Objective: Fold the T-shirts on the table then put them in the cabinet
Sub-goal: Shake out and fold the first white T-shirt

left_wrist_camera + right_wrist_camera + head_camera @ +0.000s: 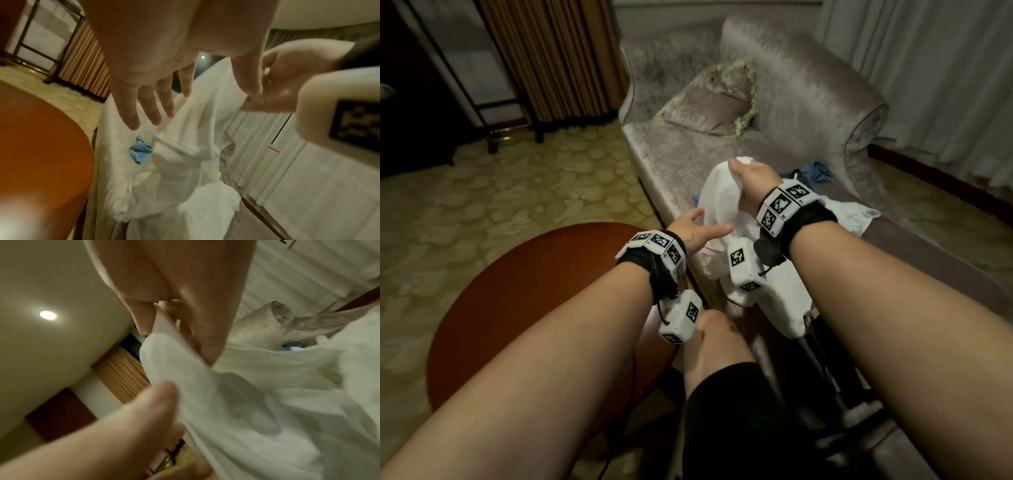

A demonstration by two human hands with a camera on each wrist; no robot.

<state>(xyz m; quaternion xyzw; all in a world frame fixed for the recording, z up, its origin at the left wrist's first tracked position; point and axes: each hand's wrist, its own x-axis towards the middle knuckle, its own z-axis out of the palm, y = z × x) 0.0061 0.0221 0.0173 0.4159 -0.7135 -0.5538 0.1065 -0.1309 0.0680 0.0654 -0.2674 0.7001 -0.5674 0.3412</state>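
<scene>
A white T-shirt (pixel 719 202) is shown lifted above the grey sofa (pixel 808 113), at about one o'clock from the round wooden table (pixel 524 294), its upper edge pinched in the clenched right hand (pixel 751 183). The left hand (pixel 697 233), fingers straight and released, is held against the hanging cloth. For a clean fold, a second edge is best grasped and the shirt spread flat on the table; a blue garment (pixel 813 171) lies beyond.

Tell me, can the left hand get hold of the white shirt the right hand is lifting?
Probably yes. The left hand is open beside the white T-shirt, its fingers close to the hanging cloth, with nothing between. The right hand grips higher up.
</scene>
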